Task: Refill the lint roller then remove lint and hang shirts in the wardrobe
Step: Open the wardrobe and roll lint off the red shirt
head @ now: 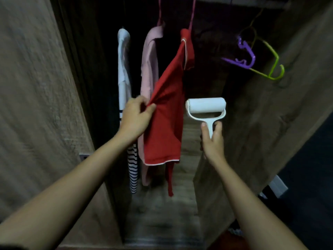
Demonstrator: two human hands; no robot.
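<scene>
We look down into an open wardrobe (36,105) of grey-brown wood grain, dim inside. One panel stands at the left, another panel (270,123) at the right, and the wardrobe floor (162,213) below has the same grain. Beyond the right panel the room is dark. We count three garments hanging side by side. At the left is a white shirt (124,69) with dark-and-white stripes lower down, though we cannot tell if those belong to the same piece. A pink shirt (150,69) hangs in the middle, and a red shirt (167,123) with white piping is on the right. Two pink hanger hooks (192,15) rise above the pink and red shirts into the dark. Further right hang two bare hangers, one purple hanger (247,59) and one lime-green hanger (274,69), touching each other. There is one lint roller (206,107), white, with its roll lying level. It is held up just right of the red shirt and clear of the cloth. The right grip (212,141) has thumb and fingers curled round the roller's handle from below. The left grip (137,117) pinches a gathered fold at the red shirt's left edge between thumb and fingers, and the cloth is drawn taut toward it across the front of the pink shirt.
</scene>
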